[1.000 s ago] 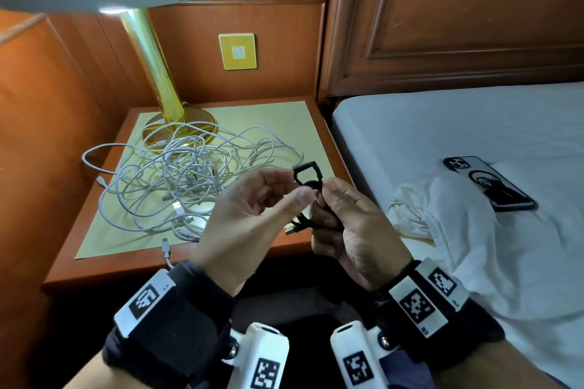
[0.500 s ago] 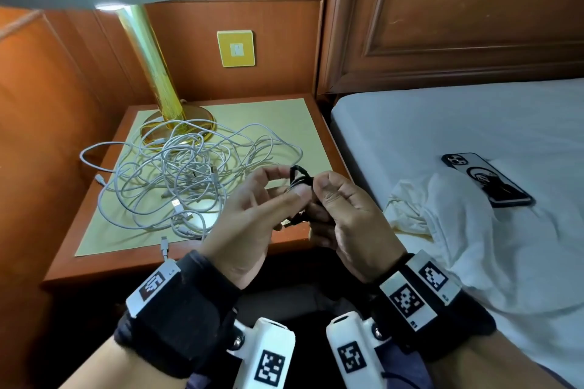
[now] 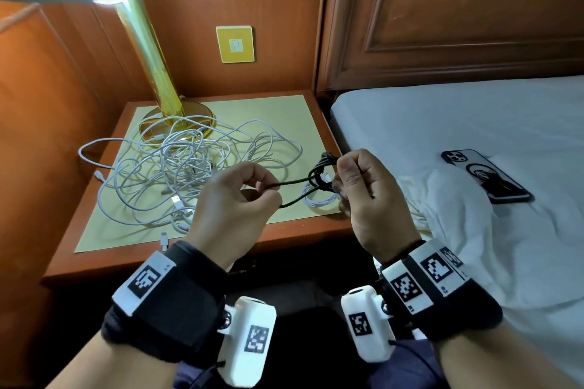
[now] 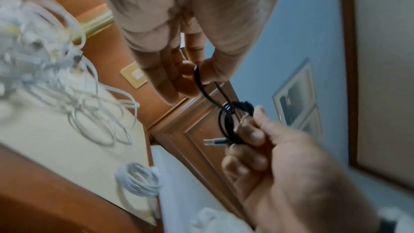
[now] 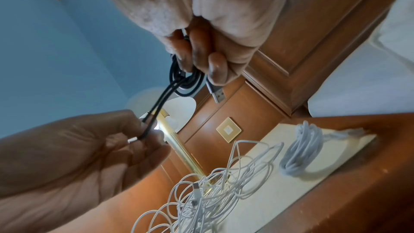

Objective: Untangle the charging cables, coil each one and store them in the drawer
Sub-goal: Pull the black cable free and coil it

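hands apart now, left hand (image 3: pixel 235 199) pinching black cable (image 3: pixel 294 188) loop, right hand (image 3: pixel 366 189) apparently clutching coil

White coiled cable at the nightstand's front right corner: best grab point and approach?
Judging by its pose, come from above and pinch across the bundled strands of the white coiled cable, fingers through its open centre. It lies flat on the nightstand, apart from the tangled white cables. Gripping all turns together should keep it coiled. Both hands are busy with the black cable.

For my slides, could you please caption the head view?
Right hand grips a coiled black cable, left hand pinches its tail; tangled white cables wait on the nightstand.
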The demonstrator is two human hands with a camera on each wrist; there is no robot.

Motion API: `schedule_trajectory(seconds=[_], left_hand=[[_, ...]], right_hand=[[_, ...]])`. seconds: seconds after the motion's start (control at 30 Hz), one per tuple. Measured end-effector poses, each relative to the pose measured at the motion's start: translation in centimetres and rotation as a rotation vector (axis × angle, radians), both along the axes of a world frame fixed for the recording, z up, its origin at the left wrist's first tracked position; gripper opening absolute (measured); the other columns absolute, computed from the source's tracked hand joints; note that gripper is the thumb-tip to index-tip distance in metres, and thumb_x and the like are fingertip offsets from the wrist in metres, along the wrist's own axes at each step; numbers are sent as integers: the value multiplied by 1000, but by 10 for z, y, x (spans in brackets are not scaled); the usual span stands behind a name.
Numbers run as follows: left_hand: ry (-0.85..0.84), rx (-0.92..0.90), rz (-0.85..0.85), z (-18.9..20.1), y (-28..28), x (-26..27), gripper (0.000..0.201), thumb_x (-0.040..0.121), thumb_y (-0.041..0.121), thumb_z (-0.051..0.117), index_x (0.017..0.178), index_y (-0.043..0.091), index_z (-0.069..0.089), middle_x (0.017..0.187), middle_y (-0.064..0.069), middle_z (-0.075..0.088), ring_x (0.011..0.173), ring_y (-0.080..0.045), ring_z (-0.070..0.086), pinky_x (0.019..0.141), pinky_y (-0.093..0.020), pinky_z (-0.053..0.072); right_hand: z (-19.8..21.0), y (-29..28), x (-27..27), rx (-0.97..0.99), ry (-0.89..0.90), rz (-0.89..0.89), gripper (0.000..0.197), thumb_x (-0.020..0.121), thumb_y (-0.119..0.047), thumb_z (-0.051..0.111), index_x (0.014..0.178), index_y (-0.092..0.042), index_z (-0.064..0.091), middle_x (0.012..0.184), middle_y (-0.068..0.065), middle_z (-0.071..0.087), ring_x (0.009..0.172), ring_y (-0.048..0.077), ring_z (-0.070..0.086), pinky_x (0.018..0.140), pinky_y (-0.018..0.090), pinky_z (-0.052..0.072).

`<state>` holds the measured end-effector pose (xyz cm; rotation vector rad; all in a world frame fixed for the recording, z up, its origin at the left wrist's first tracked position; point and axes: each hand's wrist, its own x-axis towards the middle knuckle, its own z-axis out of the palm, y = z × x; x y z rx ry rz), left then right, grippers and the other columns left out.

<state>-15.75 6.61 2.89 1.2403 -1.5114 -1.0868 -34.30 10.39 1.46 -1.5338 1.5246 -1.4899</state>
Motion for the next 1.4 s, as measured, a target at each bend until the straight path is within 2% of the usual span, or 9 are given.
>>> schedule_trajectory(seconds=[0.1, 0.2, 0.3, 0.43, 0.57, 0.97, 1.1, 1.27, 1.4], left_hand=[[316, 219, -75, 6, 1, 0, 31, 87, -15, 44, 68, 8, 53, 63, -4, 52, 49, -18, 54, 73, -44, 61], [446, 317, -160, 16, 0, 9, 26, 65, -9, 34, 64, 13, 47, 64, -5, 40, 42, -12, 24, 38, -21, 34], [342, 228, -132, 14, -2, 16, 23, 59, 4, 38, 67, 12, 58, 63, -6, 41, 41, -8, 21, 40, -11, 18], [-3, -146, -62, 0, -4, 18, 19, 88, 14, 56, 89, 21, 74, 62, 6, 52, 48, -15, 39, 45, -21, 30], [-453, -509, -122, -7, 0, 12, 21, 90, 5, 69, 91, 23, 79, 82, 18, 68, 79, -3, 60, 67, -6, 41], [-603, -351, -646, 3, 16, -9, 13, 89, 16, 66, 88, 25, 75, 85, 15, 66, 76, 6, 56, 68, -5, 36], [-601, -331, -596, 0, 8, 2, 10, 91, 21, 65, 87, 25, 74, 84, 14, 67, 77, 2, 57, 67, -7, 37], [-459, -391, -638, 1, 14, 8, 18, 92, 17, 64, 95, 30, 76, 90, 14, 65, 86, -4, 63, 73, -14, 44], [-142, -413, -287, 8, 8, 6, 20, 93, 12, 67, 95, 30, 77, 89, 9, 72, 82, -10, 67, 72, -19, 49]], right_hand=[[4, 0, -5, -71, 48, -75, 25, 102, -39, 44, 86, -23, 53, 63, -12, 50, 54, 6, 45, 54, 23, 38], [9, -4, -20, -80, -20, -182, 25, 105, -34, 45, 81, -26, 48, 59, -18, 51, 50, 3, 45, 49, 25, 39], [14, -4, -30, -116, -93, -210, 26, 104, -35, 44, 81, -23, 47, 58, -13, 49, 48, 8, 38, 47, 32, 36], [17, -3, -34, -46, -350, -120, 31, 108, -26, 39, 79, -15, 44, 62, -5, 48, 48, 11, 35, 46, 28, 30], [17, -1, -29, 16, -531, -30, 29, 108, -22, 38, 83, -11, 46, 71, 3, 57, 52, 13, 37, 47, 27, 29], [22, -3, -25, 110, -890, -77, 25, 106, -23, 44, 82, -16, 49, 83, 8, 74, 56, 16, 48, 54, 25, 32], [23, 1, -29, 124, -807, -47, 23, 105, -26, 47, 83, -17, 52, 104, 10, 76, 61, 16, 51, 58, 28, 30], [16, 6, -26, 100, -67, 9, 15, 104, -24, 49, 100, -13, 58, 101, -2, 77, 63, 20, 59, 60, 24, 50], [14, 6, -15, 351, -120, 220, 21, 105, -27, 47, 94, -11, 56, 85, 11, 75, 52, 15, 55, 57, 27, 47]])
